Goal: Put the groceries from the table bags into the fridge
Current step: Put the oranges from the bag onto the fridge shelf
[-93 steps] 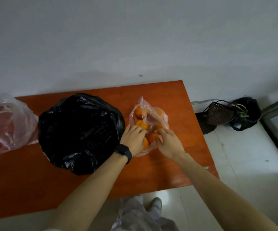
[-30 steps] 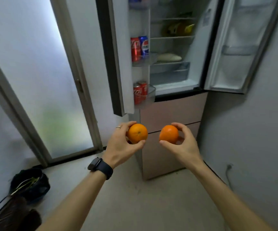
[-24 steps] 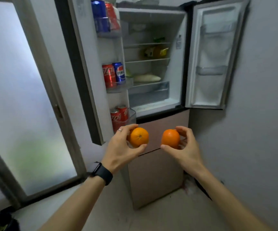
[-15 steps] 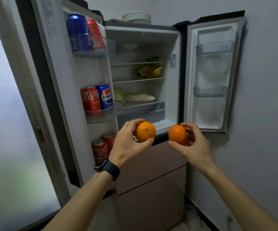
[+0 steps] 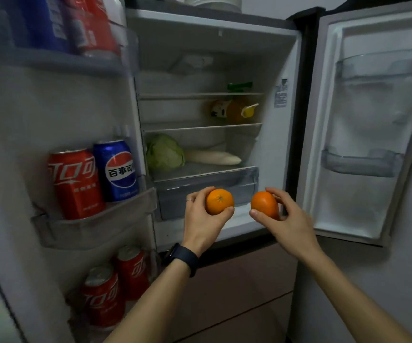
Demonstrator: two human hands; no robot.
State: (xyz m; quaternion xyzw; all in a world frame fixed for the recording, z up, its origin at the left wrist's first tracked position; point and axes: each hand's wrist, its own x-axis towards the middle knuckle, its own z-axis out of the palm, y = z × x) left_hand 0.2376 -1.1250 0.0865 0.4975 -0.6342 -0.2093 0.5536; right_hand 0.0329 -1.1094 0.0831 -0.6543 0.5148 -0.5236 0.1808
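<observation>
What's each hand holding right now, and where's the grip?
Left hand holds an orange round its side, thumb below, fingers above. Right hand holds a second orange, thumb underneath, fingers over the far side.

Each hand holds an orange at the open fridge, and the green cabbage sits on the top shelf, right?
Not quite. In the head view the green cabbage sits on the lowest shelf, above the drawer. The left hand holds one orange and the right hand the other orange, before the open fridge.
</observation>
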